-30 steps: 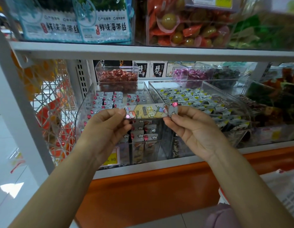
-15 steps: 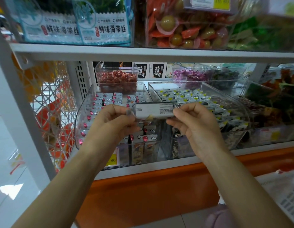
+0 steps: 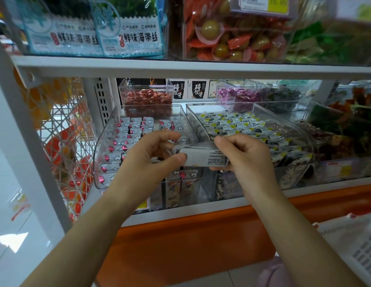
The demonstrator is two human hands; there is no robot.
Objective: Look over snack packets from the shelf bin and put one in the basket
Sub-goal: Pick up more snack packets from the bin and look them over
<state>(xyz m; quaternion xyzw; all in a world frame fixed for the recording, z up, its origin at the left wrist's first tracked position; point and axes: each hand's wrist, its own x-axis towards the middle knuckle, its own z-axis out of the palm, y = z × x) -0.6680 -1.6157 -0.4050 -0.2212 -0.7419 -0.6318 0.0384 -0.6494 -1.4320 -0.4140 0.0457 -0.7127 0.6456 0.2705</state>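
Lighting was bright, even and diffuse, from overhead; colours looked slightly washed. Shadows were soft: a dim band lay under the upper shelf [image 3: 180,68], darkening the rear bins. A hard white reflection patch sat on the floor [image 3: 9,240], lower left. Glare streaked the clear bin wall [image 3: 110,146]. Fine print on the snack packet [image 3: 203,157] was smeared and unreadable. The top right corner was out of focus: price label [image 3: 261,5] and green packets [image 3: 336,42] were blurred. Wide-angle distortion leaned the white post [image 3: 25,152] and bowed the shelf edges.
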